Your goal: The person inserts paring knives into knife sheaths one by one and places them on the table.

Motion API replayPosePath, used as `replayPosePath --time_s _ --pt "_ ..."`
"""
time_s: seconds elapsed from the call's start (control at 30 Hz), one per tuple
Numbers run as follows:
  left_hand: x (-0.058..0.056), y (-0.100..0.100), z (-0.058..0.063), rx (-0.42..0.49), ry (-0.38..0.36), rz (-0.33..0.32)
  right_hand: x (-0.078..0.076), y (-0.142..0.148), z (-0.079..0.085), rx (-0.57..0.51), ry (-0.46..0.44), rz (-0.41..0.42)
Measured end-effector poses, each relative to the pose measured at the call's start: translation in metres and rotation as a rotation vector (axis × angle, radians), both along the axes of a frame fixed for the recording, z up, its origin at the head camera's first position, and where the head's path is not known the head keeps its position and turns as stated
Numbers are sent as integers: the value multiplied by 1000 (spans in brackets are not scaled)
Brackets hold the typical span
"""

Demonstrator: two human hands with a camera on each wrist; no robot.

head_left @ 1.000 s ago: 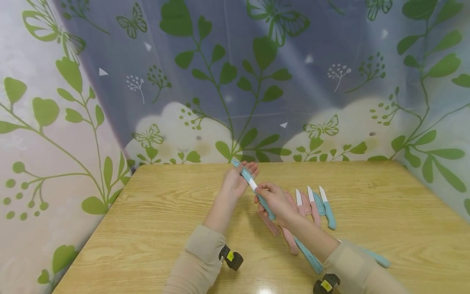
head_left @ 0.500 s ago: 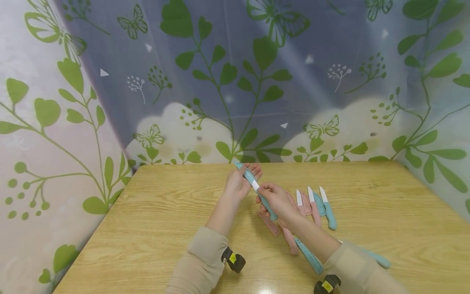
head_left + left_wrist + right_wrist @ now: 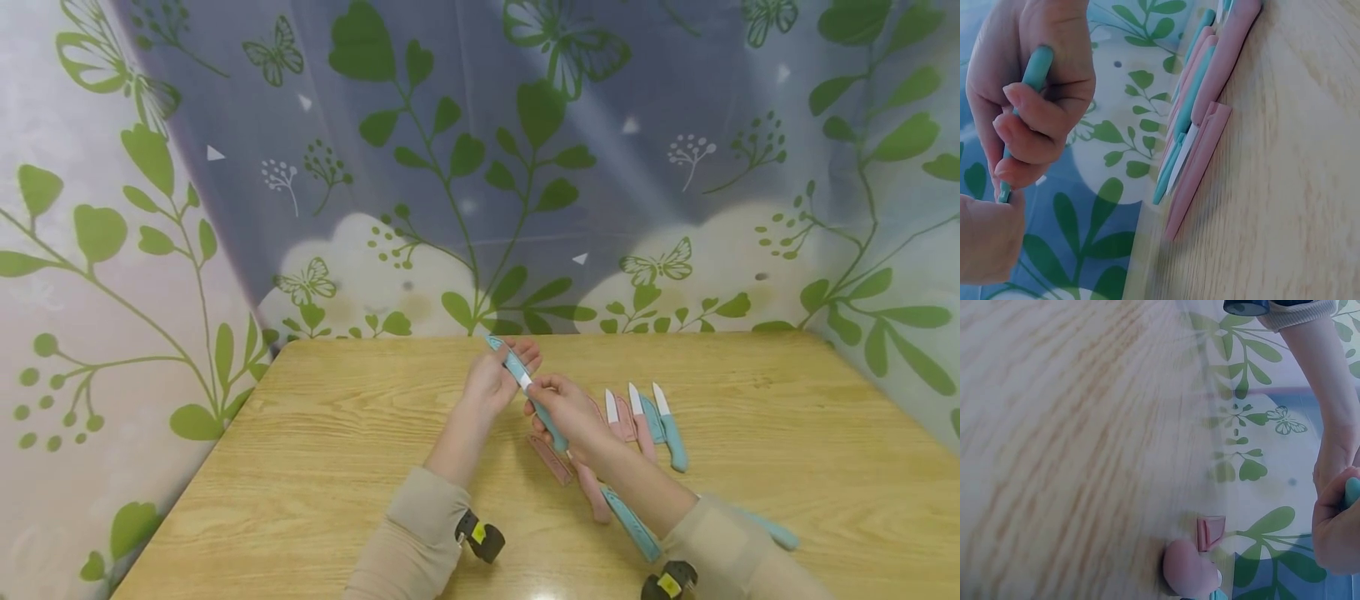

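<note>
Behind the wooden table (image 3: 315, 475), a patterned backdrop (image 3: 397, 275) of blue-grey and white was seen, printed with green leaves and butterflies. Above the tabletop, near its middle, a blue-handled knife (image 3: 556, 436) was held slantwise between two hands. Its handle was gripped by the right hand (image 3: 568, 414), the fingers curled round it, as was also shown in the left wrist view. The blade was partly covered by a blue sheath (image 3: 516, 362), with a short white stretch left bare beside the right hand. The sheath was held across the palm of the left hand (image 3: 487, 382) by the thumb, the other fingers being extended beyond it.

Below the right hand, a pink sheath (image 3: 550, 459) was seen on the table, with a pink-handled knife (image 3: 593, 493) and a second blue sheath (image 3: 631, 525) near it. Farther to the right, three white-bladed knives (image 3: 670, 427) were set side by side among more sheaths (image 3: 652, 417). Another blue handle (image 3: 774, 530) was partly hidden by the right sleeve (image 3: 720, 542).
</note>
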State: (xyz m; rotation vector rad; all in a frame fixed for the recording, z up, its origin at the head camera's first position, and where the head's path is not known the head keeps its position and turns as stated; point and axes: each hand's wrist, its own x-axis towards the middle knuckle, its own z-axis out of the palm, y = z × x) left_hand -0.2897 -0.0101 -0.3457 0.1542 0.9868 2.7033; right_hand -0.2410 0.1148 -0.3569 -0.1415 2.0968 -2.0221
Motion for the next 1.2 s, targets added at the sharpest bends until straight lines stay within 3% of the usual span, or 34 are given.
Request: replayPosePath --time_s 0.33,0.73,0.83,1.03,1.2 --pt "0 7 -1 -36 -25 21 -2 0 0 -16 -9 -21" --pt "4 7 -3 -117 10 33 -6 1 -2 -3 -4 -45" --pt "7 7 -6 -285 23 50 -8 1 -2 -28 2 -55" --pt "16 8 -14 -761 76 131 -15 -3 -2 -67 35 -110" --pt "23 0 -13 -985 166 171 -13 -5 -1 -35 27 -90"
